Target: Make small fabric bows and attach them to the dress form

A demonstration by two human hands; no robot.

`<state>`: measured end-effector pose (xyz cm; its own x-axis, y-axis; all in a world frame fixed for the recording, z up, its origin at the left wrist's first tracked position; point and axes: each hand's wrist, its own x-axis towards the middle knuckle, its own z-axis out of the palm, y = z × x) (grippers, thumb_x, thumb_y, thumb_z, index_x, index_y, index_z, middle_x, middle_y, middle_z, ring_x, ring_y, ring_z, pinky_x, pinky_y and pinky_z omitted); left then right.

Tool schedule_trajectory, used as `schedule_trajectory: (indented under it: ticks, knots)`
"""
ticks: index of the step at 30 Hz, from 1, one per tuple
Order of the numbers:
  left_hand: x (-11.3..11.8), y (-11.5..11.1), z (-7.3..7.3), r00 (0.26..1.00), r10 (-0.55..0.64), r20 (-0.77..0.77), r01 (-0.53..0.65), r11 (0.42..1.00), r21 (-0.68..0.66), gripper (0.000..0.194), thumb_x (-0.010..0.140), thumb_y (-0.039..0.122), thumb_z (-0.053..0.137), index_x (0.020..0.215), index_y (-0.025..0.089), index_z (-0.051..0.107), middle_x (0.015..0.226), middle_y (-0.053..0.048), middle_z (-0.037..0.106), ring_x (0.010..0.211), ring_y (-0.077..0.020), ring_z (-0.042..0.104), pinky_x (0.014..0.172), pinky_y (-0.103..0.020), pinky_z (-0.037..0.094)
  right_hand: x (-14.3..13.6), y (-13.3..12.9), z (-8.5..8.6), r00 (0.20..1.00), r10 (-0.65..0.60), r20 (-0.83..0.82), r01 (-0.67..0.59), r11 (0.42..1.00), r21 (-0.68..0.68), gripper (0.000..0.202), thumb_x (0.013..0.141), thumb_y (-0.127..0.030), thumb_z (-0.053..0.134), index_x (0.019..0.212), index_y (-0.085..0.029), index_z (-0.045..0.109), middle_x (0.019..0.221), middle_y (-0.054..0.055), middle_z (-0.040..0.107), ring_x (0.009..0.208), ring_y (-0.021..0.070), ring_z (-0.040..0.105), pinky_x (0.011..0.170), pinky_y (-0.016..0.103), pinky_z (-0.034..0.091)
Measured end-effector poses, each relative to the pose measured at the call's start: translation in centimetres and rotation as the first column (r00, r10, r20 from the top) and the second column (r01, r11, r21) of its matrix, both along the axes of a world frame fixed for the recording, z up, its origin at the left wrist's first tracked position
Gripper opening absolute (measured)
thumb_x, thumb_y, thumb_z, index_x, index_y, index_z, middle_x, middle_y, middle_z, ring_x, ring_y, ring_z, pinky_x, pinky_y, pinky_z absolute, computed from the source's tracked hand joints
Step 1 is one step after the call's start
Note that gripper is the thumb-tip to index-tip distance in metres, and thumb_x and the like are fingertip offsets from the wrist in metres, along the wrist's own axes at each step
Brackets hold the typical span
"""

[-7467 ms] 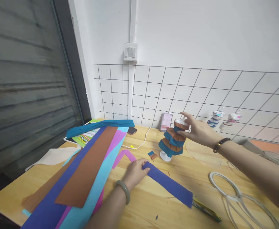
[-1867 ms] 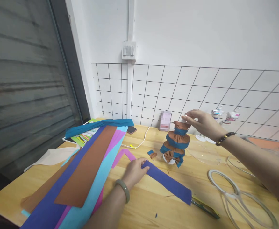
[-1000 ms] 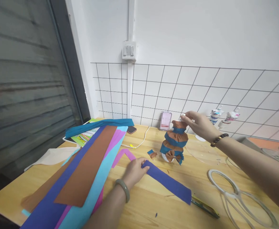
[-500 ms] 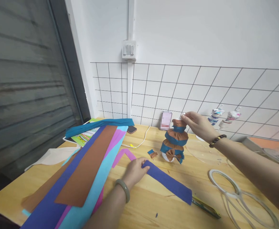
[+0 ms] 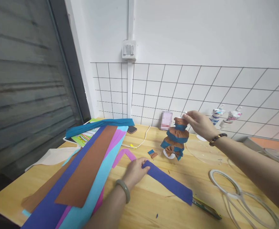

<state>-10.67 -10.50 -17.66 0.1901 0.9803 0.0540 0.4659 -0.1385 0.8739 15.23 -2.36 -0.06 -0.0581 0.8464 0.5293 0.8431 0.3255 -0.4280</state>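
My left hand [image 5: 137, 171] pinches the near-left end of a dark blue paper strip [image 5: 169, 183], which slants down across the table to the right. Between the fingertips of my right hand [image 5: 199, 124] is the top of a tiered paper figure [image 5: 177, 135]. Ruffled brown and teal bands wrap around this figure, with a brown fan-shaped bow low on its front and a white round base showing beneath. It leans slightly, and whether the base touches the table I cannot tell. A yellow-green cutter knife [image 5: 207, 208] lies against the strip's right end.
Long brown, blue, cyan and pink paper sheets [image 5: 87, 165] cover the table's left side, with a teal folded strip [image 5: 101, 123] behind. Small scraps [image 5: 152, 154] and a white cable [image 5: 141, 142] lie mid-table. Tape rolls [image 5: 225, 183] sit at right; two small figures [image 5: 232, 117] stand behind.
My right hand has tilted the tiered figure and shifted it slightly right and up at its base. My left hand and the blue strip have stayed nearly still.
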Motion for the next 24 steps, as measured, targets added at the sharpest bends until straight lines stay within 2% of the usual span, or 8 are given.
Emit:
schedule_trajectory:
  ticks: [14, 18, 21, 24]
  knots:
    - [0.0, 0.0, -0.1, 1.000, -0.005, -0.014, 0.005, 1.000, 0.013, 0.027, 0.070, 0.025, 0.053, 0.094, 0.018, 0.063, 0.078, -0.001, 0.065, 0.071, -0.0143, 0.056, 0.066, -0.024, 0.042, -0.6, -0.3, -0.2, 0.992, 0.007, -0.126, -0.007, 1.000, 0.001, 0.035, 0.079, -0.043, 0.048, 0.101, -0.017, 0.054, 0.084, 0.008, 0.068, 0.082, 0.0241, 0.062, 0.074, 0.039, 0.046]
    - [0.0, 0.0, -0.1, 1.000, -0.002, -0.029, 0.003, 1.000, 0.023, 0.028, 0.070, 0.027, 0.053, 0.094, 0.018, 0.062, 0.077, -0.001, 0.064, 0.070, -0.0140, 0.055, 0.064, -0.023, 0.041, -0.2, -0.9, -0.2, 0.981, -0.007, -0.191, 0.013, 0.999, 0.030, 0.038, 0.079, -0.044, 0.047, 0.107, -0.018, 0.052, 0.103, 0.012, 0.063, 0.094, 0.0258, 0.058, 0.080, 0.039, 0.045]
    - [-0.1, 0.0, -0.1, 0.999, -0.004, -0.047, 0.006, 0.999, 0.040, 0.025, 0.070, 0.029, 0.053, 0.091, 0.018, 0.063, 0.075, -0.001, 0.063, 0.067, -0.0134, 0.054, 0.062, -0.023, 0.039, 0.8, -1.8, -1.1, 0.960, -0.040, -0.276, 0.058, 0.997, 0.058, 0.040, 0.082, -0.044, 0.042, 0.115, -0.020, 0.045, 0.115, 0.014, 0.056, 0.103, 0.0267, 0.054, 0.086, 0.039, 0.043]
    - [-0.3, 0.0, -0.3, 0.997, -0.006, -0.071, 0.010, 0.998, 0.061, 0.020, 0.072, 0.032, 0.052, 0.080, 0.017, 0.063, 0.069, 0.000, 0.061, 0.061, -0.0120, 0.050, 0.057, -0.022, 0.036, 1.8, -3.7, -3.5, 0.931, -0.072, -0.358, 0.084, 0.996, 0.017, 0.040, 0.084, -0.045, 0.036, 0.117, -0.021, 0.040, 0.113, 0.016, 0.056, 0.101, 0.0283, 0.056, 0.081, 0.039, 0.047]
